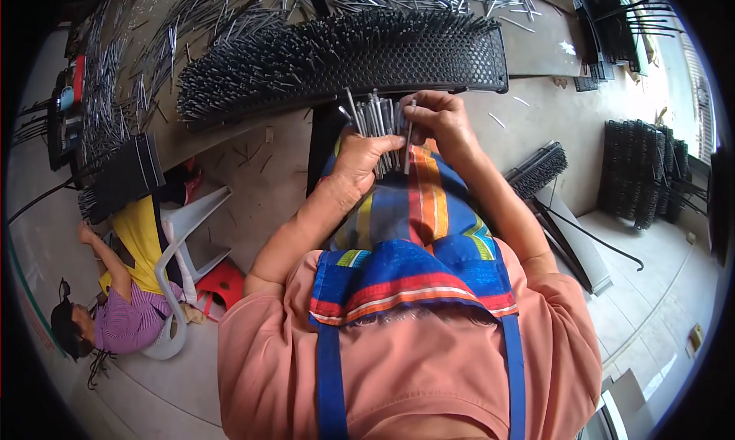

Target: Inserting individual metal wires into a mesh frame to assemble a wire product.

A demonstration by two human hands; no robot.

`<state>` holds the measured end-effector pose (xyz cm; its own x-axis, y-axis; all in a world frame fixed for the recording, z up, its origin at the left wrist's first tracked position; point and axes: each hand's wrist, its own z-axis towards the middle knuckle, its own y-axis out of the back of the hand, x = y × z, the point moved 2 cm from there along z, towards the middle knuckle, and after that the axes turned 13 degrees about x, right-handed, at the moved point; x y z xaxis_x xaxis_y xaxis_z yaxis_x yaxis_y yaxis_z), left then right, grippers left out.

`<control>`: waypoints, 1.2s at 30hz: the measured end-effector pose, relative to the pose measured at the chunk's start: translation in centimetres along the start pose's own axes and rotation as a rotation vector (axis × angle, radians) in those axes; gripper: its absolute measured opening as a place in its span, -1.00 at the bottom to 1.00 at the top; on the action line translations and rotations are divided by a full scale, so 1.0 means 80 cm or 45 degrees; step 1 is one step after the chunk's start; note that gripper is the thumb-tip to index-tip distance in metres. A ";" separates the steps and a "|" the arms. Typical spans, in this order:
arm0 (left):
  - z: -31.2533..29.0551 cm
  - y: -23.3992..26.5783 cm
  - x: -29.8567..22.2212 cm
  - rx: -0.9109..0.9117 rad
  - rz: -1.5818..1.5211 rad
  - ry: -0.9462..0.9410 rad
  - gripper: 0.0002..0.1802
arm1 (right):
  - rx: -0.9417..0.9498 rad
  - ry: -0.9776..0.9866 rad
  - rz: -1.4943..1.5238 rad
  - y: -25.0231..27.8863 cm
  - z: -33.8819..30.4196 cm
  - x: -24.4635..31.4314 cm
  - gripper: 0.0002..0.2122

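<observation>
In front of my lap, my left hand (358,158) is wrapped round a bundle of thin grey metal rods (374,118), held roughly upright with uneven ends. My right hand (448,125) pinches a single rod (407,158) at the bundle's right side, its thumb and forefinger near the top end. Just beyond both hands lies a long, curved black perforated rack (459,71). Rods (253,73) stand packed in its holes on the left and along the far side, while the holes at its near right show bare. My fingers partly hide the bundle's lower part.
Loose rods (191,27) are strewn over the table beyond and left of the rack. To the left, a person (134,310) sits on a grey chair (170,317) beside another black rack (122,172). Rod-filled racks (540,168) and stacked black racks (632,172) stand at the right.
</observation>
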<state>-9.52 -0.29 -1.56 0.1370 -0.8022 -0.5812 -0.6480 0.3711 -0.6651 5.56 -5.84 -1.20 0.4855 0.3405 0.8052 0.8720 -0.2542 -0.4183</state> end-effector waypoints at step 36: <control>0.022 0.025 -0.013 -0.161 -0.200 0.018 -0.83 | -0.386 0.886 -1.442 -0.015 0.105 0.075 -0.93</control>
<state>-9.69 2.14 -3.10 0.2340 -0.8522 -0.4680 -0.7088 0.1799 -0.6821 7.94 4.07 0.59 -0.6904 -0.0065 0.7234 0.6763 -0.3606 0.6423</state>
